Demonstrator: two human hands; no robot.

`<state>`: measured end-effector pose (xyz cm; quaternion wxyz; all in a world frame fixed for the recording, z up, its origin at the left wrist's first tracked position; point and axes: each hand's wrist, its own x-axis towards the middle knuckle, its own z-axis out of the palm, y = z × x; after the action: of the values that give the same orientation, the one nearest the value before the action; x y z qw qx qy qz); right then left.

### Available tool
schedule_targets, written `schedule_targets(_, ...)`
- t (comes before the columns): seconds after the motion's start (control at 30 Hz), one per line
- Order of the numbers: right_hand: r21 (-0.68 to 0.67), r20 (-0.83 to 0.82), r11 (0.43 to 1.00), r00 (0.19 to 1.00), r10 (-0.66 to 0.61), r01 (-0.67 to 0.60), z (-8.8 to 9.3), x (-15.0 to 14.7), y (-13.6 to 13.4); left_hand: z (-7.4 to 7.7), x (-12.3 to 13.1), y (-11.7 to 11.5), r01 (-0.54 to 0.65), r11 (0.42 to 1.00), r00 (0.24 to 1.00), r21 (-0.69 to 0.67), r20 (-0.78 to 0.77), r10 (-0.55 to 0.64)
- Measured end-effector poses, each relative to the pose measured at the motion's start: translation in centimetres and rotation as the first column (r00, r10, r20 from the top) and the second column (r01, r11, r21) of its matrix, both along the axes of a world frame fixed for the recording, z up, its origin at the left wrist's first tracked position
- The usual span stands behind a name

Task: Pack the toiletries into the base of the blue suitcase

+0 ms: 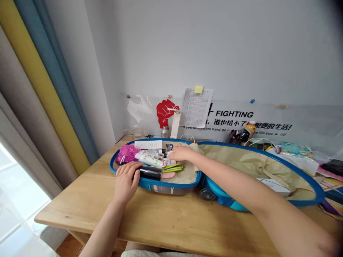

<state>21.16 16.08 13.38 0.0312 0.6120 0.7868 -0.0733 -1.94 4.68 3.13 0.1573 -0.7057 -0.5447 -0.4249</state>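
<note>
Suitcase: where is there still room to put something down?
The suitcase's right half has beige lining free between its blue rim and the right forearm. Bare wooden tabletop shows in front. The left half is crowded: pink bath puff, white tube, black bottles under the left hand.

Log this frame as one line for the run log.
left hand at black cylindrical containers | right hand on beige fabric lining | inside open blue suitcase | on wooden table
</note>
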Motion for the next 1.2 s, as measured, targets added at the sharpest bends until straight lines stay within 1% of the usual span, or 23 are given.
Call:
schedule_targets(0.13, -0.046, 0.015, 0.998, 0.999, 0.04, -0.039, 0.1, -0.7, -0.3, 0.0, 0.0, 0.0, 0.0, 1.0, 1.0, 0.008, 0.003, 0.0)
schedule_targets(0.23, -0.049, 0.013, 0.995, 0.996, 0.085, -0.084, 0.5, -0.3, -0.3, 0.1, 0.1, 0.0, -0.003, 1.0, 1.0, 0.017, 0.0, 0.003)
schedule_targets(0.33, -0.03, 0.014, 0.993, 0.993, 0.115, -0.115, 0.8, 0.6, -0.3, 0.1, 0.1, 0.0, 0.0, 1.0, 1.0, 0.022, -0.002, 0.0)
schedule_targets(0.53, 0.022, -0.015, 0.981, 0.981, 0.194, -0.194, 0.5, 1.4, -1.3, 0.1, 0.1, -0.1, 0.002, 1.0, 1.0, 0.03, -0.007, -0.002)
schedule_targets(0.63, 0.096, -0.035, 0.98, 0.983, 0.179, -0.175, 1.4, 2.7, -1.5, 0.1, 0.1, -0.1, 0.003, 1.0, 1.0, 0.023, -0.001, -0.003)
schedule_targets(0.67, 0.13, -0.042, 0.98, 0.987, 0.155, -0.148, 2.0, 3.7, -1.4, 0.1, 0.1, -0.1, 0.004, 1.0, 1.0, 0.02, 0.001, -0.004)
schedule_targets(0.73, 0.193, -0.05, 0.979, 0.996, 0.072, -0.061, 3.2, 6.8, -1.0, 0.1, 0.1, -0.1, 0.008, 1.0, 1.0, 0.017, 0.004, -0.008)
schedule_targets(0.8, 0.228, -0.04, 0.972, 0.998, -0.048, 0.056, 4.1, 11.2, -0.5, 0.1, 0.0, 0.0, 0.008, 1.0, 1.0, 0.017, 0.002, -0.008)
schedule_targets(0.87, 0.205, -0.011, 0.964, 0.985, -0.172, 0.171, 4.3, 16.2, -0.4, 0.0, 0.0, 0.0, 0.005, 1.0, 1.0, 0.016, 0.001, -0.005)
schedule_targets(0.93, 0.134, 0.029, 0.951, 0.958, -0.285, 0.279, 3.6, 21.2, -1.0, 0.0, 0.0, 0.0, 0.002, 1.0, 1.0, 0.013, -0.001, -0.002)
schedule_targets(1.03, 0.021, 0.09, 0.908, 0.904, -0.418, 0.417, 1.3, 27.4, -3.1, 0.0, 0.0, 0.0, 0.001, 1.0, 1.0, 0.013, 0.002, -0.001)
schedule_targets(1.1, -0.031, 0.105, 0.88, 0.877, -0.469, 0.474, -0.4, 30.3, -4.7, 0.0, 0.1, -0.1, -0.002, 1.0, 1.0, 0.017, 0.003, 0.002)
schedule_targets(1.2, -0.106, 0.103, 0.855, 0.861, -0.499, 0.508, -2.6, 32.8, -6.2, 0.0, 0.1, -0.1, -0.004, 1.0, 1.0, 0.023, -0.005, 0.004)
